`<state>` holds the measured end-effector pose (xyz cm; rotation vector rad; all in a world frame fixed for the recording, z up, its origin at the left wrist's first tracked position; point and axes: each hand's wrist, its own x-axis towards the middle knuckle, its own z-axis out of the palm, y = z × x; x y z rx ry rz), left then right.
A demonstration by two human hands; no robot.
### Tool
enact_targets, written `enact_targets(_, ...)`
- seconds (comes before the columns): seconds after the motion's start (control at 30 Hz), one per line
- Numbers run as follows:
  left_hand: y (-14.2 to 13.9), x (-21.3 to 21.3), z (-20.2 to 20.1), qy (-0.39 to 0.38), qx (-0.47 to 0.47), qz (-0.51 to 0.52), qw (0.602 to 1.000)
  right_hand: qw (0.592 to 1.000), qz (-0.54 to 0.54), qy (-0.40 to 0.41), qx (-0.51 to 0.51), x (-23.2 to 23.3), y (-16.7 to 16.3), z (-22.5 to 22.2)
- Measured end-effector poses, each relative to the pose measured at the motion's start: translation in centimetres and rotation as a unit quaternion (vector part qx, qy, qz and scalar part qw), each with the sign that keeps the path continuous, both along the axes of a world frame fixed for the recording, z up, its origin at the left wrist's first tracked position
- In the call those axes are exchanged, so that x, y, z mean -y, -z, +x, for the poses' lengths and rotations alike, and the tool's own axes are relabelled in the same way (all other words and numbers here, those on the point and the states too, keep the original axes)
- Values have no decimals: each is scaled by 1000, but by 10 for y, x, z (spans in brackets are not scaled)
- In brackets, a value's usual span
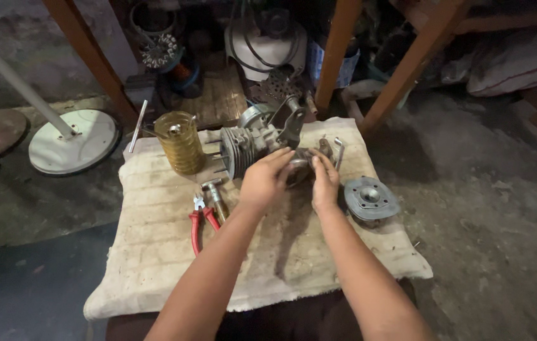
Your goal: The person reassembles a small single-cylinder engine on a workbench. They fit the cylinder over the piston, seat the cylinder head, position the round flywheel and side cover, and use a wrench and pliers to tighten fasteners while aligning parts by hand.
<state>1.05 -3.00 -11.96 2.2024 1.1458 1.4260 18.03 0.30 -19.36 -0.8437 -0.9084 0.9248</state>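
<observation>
A small grey engine (253, 142) with cooling fins lies on a beige cloth (155, 252) spread over the floor. My left hand (265, 180) grips its near side, fingers curled over a round metal part. My right hand (324, 183) holds the same part from the right. A finned round cylinder head (369, 200) lies on the cloth just right of my right hand. Red-handled pliers (198, 222) and a short metal tool (215, 196) lie left of my left hand.
A ribbed amber cylinder (180, 142) stands at the cloth's back left. A thin metal rod (137, 126) lies beside it. A white round stand base (72, 142) sits far left. Orange wooden legs (407, 69) and cluttered parts stand behind the cloth. A dark mat (35, 284) lies at lower left.
</observation>
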Motion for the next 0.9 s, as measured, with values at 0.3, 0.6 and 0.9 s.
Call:
enact_targets(0.3,111,-20,-6,-71,395,-255,880,999,22,-31,0,-3,17,0)
enact_targets(0.6,74,36,-85,-10,-4,-157,988,994,20,1,103,0,19,1)
enact_targets(0.9,50,20,-59,-2,48,-56,997,988,22,47,142,3,15,-5)
